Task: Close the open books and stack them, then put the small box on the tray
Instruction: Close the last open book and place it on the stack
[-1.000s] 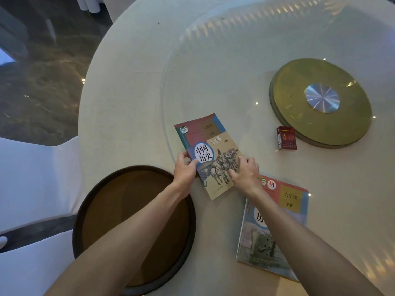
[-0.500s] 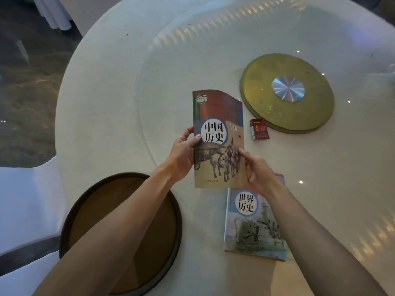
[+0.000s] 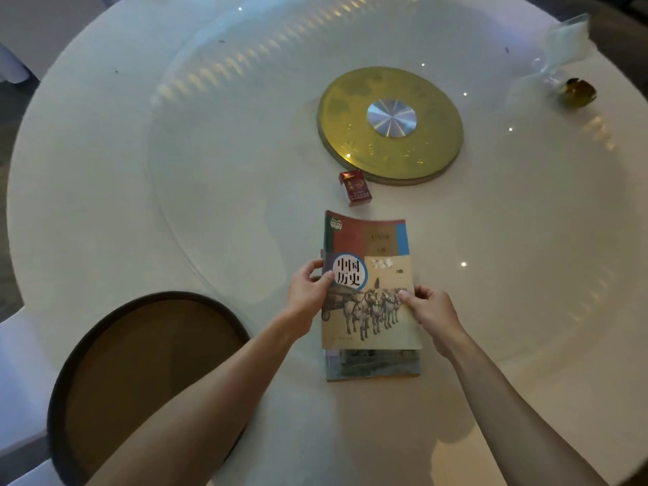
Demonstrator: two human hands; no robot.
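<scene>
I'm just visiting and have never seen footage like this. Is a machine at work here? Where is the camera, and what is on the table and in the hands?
No machine: these are a person's two bare arms, filmed by a wide-angle camera worn on their head, looking down. The left hand and right hand grip the sides of a closed book with horses on its cover, holding it over a second book that lies on the round white table. Beyond the books lies a small red box, next to a gold disc. A round dark-rimmed tray sits at the near left, with nothing on the part in view.
</scene>
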